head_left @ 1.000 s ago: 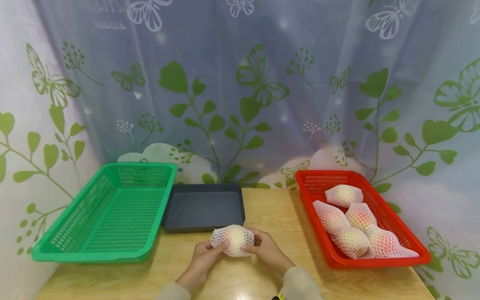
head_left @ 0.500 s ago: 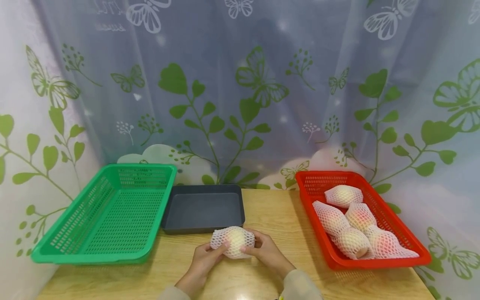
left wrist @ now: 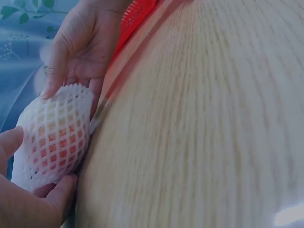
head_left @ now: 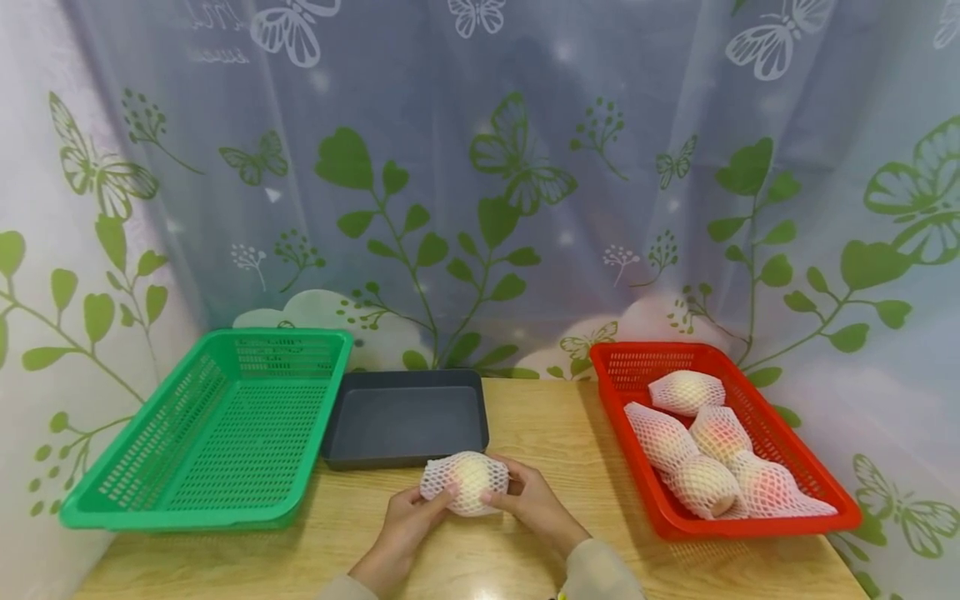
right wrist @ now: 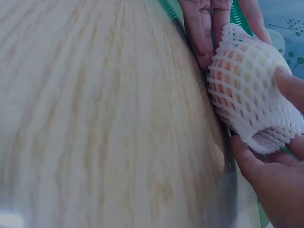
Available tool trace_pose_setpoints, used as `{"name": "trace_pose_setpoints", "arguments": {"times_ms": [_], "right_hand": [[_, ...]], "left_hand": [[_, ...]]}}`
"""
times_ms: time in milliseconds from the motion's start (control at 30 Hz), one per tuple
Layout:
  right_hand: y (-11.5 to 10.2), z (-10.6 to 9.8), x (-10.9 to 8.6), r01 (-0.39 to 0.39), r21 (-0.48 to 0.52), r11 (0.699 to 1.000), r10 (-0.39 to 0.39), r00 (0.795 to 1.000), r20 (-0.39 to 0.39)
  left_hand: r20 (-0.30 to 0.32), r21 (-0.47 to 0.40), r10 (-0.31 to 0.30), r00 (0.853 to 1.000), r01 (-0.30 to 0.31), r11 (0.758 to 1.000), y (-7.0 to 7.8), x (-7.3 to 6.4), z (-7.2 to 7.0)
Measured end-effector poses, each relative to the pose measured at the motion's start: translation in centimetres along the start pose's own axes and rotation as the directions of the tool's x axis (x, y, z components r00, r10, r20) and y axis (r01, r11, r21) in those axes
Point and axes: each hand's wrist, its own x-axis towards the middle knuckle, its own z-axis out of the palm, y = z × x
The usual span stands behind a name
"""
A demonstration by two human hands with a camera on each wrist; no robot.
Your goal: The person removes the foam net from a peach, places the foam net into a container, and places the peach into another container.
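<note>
A pale yellow and red peach in a white foam net sleeve (head_left: 471, 477) is held between both hands, low over the table in front of the dark tray. My left hand (head_left: 407, 523) grips its left end, thumb on the near face. On the right end my right hand (head_left: 542, 505) does the same, fingers behind and thumb in front. Red blush on the netted peach (left wrist: 56, 137) shows through the mesh in the left wrist view. In the right wrist view the open end of the foam net (right wrist: 268, 137) lies by the right fingers.
A dark grey rectangular tray (head_left: 408, 417) lies just beyond the hands. To the left stands a green plastic basket (head_left: 300, 500). A red basket (head_left: 660, 512) at right holds several netted peaches (head_left: 705, 483). A patterned curtain (head_left: 450, 167) hangs behind the wooden table (head_left: 540, 417).
</note>
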Motion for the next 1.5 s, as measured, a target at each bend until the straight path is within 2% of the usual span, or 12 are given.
{"name": "trace_pose_setpoints", "arguments": {"times_ms": [167, 433, 600, 767, 967, 1100, 1300, 1500], "right_hand": [[-0.2, -0.5, -0.1, 0.017, -0.031, 0.999, -0.017, 1.000, 0.024], [-1.2, -1.7, -0.2, 0.028, -0.154, 0.988, -0.029, 1.000, -0.005], [-2.0, -2.3, -0.5, 0.025, -0.156, 0.987, -0.026, 1.000, -0.006], [-3.0, -3.3, -1.0, 0.054, -0.163, 0.985, -0.058, 0.998, -0.020], [-4.8, -5.0, -1.9, 0.105, -0.223, 0.969, -0.119, 0.991, -0.053], [-6.0, -6.0, -2.7, 0.125, -0.231, 0.965, -0.146, 0.986, -0.078], [-6.9, -7.1, -3.6, 0.167, -0.250, 0.954, -0.200, 0.973, -0.115], [-6.9, -8.2, -4.4, 0.210, -0.302, 0.930, -0.256, 0.959, -0.121]], "left_hand": [[-0.008, 0.051, -0.002, 1.000, 0.003, 0.999, 0.8, -0.2, -0.7], [-0.020, 0.112, 0.002, 1.000, 0.001, 0.994, 1.8, 0.1, -2.2], [0.006, 0.171, 0.024, 1.000, -0.025, 0.985, 2.8, 0.0, -2.8], [0.035, 0.213, 0.076, 0.996, -0.082, 0.974, 4.6, 0.0, -3.3], [0.061, 0.280, 0.159, 0.985, -0.170, 0.945, 6.9, 0.1, -4.0], [0.061, 0.346, 0.174, 0.983, -0.184, 0.920, 8.1, 0.0, -4.7], [0.064, 0.381, 0.195, 0.979, -0.205, 0.902, 9.1, 0.0, -5.8], [0.079, 0.394, 0.209, 0.975, -0.223, 0.892, 9.5, -0.1, -6.5]]}}
